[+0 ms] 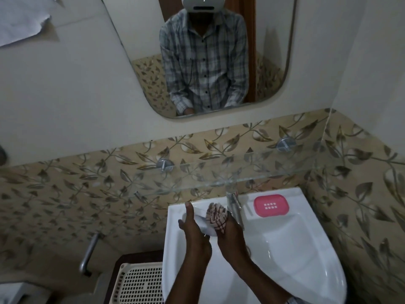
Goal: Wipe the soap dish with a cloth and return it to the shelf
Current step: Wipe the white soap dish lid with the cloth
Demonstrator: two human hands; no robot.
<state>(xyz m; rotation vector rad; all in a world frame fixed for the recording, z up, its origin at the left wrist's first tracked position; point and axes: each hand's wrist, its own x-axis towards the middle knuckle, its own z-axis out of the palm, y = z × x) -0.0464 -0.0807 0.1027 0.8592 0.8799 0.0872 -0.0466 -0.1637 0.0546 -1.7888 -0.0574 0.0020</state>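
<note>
My left hand (pixel 192 229) grips a white soap dish part (pixel 202 222) over the left side of the white sink (pixel 295 249), thumb pointing up. My right hand (pixel 230 229) presses a bunched white cloth with dark red lines (pixel 215 216) against that white piece. A pink perforated soap dish tray (pixel 271 205) lies flat on the sink's back right ledge, apart from both hands. The glass shelf (pixel 197 174) runs along the leaf-patterned tiles above the sink, with nothing visible on it.
A chrome tap (pixel 234 205) stands at the sink's back, just right of the cloth. Two metal brackets (pixel 164 165) hold the shelf. A mirror (pixel 203 55) hangs above. A cream perforated basket (pixel 140 281) and a metal pipe (pixel 89 251) are at lower left.
</note>
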